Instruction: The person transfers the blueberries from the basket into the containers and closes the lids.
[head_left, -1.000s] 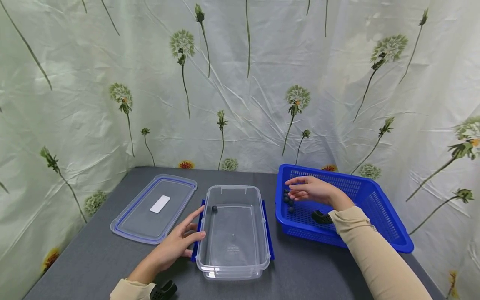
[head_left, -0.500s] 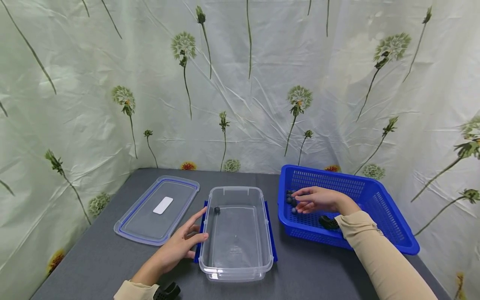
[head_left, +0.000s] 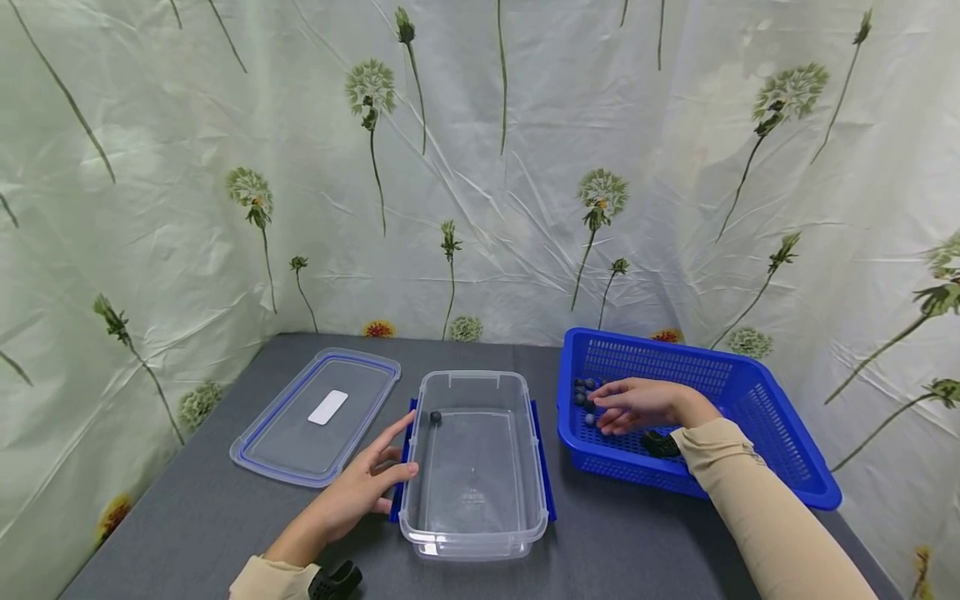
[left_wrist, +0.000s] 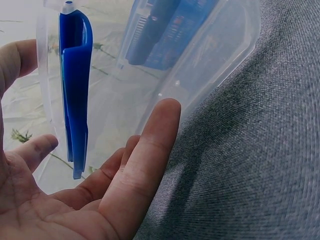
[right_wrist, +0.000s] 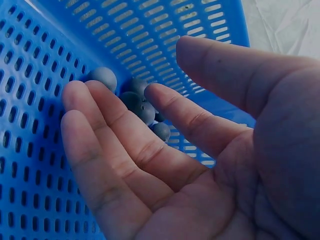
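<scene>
A clear plastic food container (head_left: 480, 500) with blue side latches stands uncovered, and one blueberry (head_left: 436, 417) lies near its far left corner. My left hand (head_left: 354, 492) rests at the container's left side, thumb at the rim. In the left wrist view its extended fingers lie around the blue latch (left_wrist: 76, 100) and against the clear wall. My right hand (head_left: 645, 403) reaches into the blue perforated basket (head_left: 660, 357), fingers spread and slightly bent. Several blueberries (right_wrist: 142, 109) sit in the basket's corner, right behind the fingertips; nothing shows in the palm.
A clear lid (head_left: 292, 437) with a blue seal and a white label (head_left: 327, 407) lies flat to the left of the container. Grey cloth (head_left: 187, 533) covers the table. A flower-printed curtain (head_left: 480, 208) hangs behind it.
My right hand has moved lower and slightly right and nearer within the basket, and more blueberries now show beside its fingers. My left hand stays at the container.
</scene>
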